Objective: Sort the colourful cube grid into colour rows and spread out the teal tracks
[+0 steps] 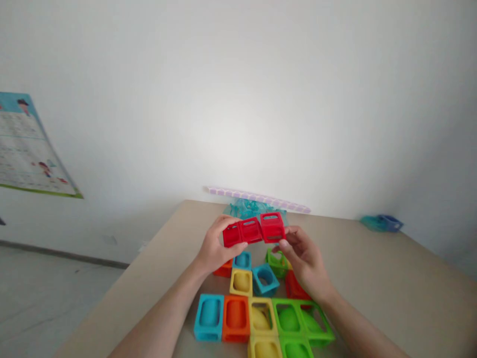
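As L hand (216, 250) is closed on 2 red blocks (242, 232), thumb under, & R hand (306, 261) pinches 1 tilted red block (273, 229) at its edge, above desk (372, 268), rec. squaring faces, fingers clear of seam; join unclear.

The table (372, 278) is viewed from above its near side by one head-worn camera, pointed forward and down. The wall (238, 99) behind the table is faced; over the table, the left hand (215, 248) and right hand (308, 261) are seen from close behind.
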Demonstrator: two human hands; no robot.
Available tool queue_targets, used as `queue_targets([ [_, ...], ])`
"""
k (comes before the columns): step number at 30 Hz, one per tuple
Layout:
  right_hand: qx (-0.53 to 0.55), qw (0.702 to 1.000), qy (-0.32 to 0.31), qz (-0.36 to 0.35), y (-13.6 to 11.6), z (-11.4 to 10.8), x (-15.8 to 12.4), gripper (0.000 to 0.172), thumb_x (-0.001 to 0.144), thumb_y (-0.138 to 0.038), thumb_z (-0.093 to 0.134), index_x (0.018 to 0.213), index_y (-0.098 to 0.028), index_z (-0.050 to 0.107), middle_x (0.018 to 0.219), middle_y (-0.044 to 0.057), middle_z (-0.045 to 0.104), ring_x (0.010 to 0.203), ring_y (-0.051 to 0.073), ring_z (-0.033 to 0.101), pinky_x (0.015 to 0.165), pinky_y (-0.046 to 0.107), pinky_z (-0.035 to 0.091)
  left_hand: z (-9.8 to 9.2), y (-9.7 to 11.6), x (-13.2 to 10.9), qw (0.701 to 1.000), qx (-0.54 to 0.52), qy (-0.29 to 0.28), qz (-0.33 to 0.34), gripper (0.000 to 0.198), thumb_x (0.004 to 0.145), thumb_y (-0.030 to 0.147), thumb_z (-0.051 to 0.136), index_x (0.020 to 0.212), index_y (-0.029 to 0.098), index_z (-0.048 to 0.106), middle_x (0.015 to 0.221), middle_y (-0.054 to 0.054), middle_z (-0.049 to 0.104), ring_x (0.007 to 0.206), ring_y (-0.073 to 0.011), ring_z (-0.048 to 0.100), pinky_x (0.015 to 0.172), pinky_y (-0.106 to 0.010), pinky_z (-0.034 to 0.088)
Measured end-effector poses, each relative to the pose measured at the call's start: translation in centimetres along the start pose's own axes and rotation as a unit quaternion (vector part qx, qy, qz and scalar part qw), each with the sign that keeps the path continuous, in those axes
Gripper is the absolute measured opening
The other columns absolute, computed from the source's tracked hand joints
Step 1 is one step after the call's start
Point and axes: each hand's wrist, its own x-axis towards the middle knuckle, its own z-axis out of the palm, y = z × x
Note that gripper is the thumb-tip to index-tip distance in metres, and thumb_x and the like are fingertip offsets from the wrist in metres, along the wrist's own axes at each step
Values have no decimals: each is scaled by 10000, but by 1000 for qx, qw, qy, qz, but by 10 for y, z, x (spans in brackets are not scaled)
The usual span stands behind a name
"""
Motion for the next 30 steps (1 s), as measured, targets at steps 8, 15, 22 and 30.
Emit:
queue_targets([
  [8, -191, 977, 45, -86, 7, -12, 3, 180, 856, -379, 618, 836, -210, 559, 927, 46, 594, 910, 201, 575, 753, 313, 464, 2, 2, -4, 998, -3, -62, -31, 423, 704, 212, 710, 1098, 203, 554, 1090, -58, 630, 952, -195, 625, 827, -290, 504],
  [15, -148, 985, -14, -81, 8, -13, 4, 169, 887, -354, 574, 816, -206, 533, 1224, 101, 559, 1085, 228, 565, 804, 336, 489, 2, 5, -6, 994, -3, -76, -74, 429, 686, 251, 734, 1072, 189, 558, 937, -29, 674, 808, -171, 647, 739, -264, 524],
  [22, -203, 974, -23, -94, 5, -20, 7, 237, 873, -409, 575, 772, -195, 549, 1150, 98, 604, 1007, 223, 584, 740, 304, 483, 2, 3, -6, 995, -6, -64, -76, 423, 667, 269, 746, 1052, 192, 588, 916, -27, 689, 784, -178, 655, 726, -269, 530],
  [30, -336, 941, -24, 9, 8, -45, 13, 517, 960, -516, 311, 741, -171, 626, 715, 31, 655, 657, 164, 579, 639, 281, 421, 7, -1, -6, 981, -121, 3, -154, 438, 643, 313, 766, 1031, 189, 604, 915, -40, 711, 824, -220, 675, 743, -299, 533],
])
